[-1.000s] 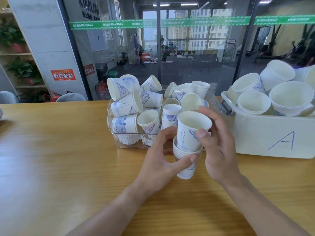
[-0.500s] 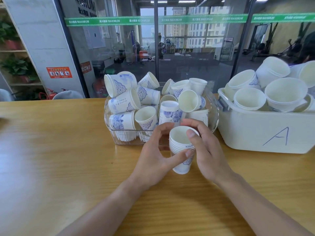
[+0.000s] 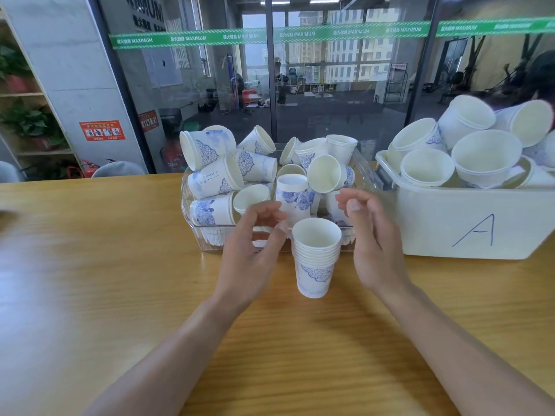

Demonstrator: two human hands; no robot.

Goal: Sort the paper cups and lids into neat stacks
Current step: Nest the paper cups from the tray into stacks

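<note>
Head | cup stack (image 3: 316, 256) upright between left hand (image 3: 253, 250), right hand (image 3: 374, 244) | untouched

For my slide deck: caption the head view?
Both hands open beside a nested cup stack standing on the table.

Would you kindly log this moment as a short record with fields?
stack: nested paper cups, upright on the wooden table, free of both hands
left hand: open, beside the stack
right hand: open, beside the stack
clear bin: loose blue-patterned cups heaped inside
white bin marked A: wider white cups piled inside
</note>
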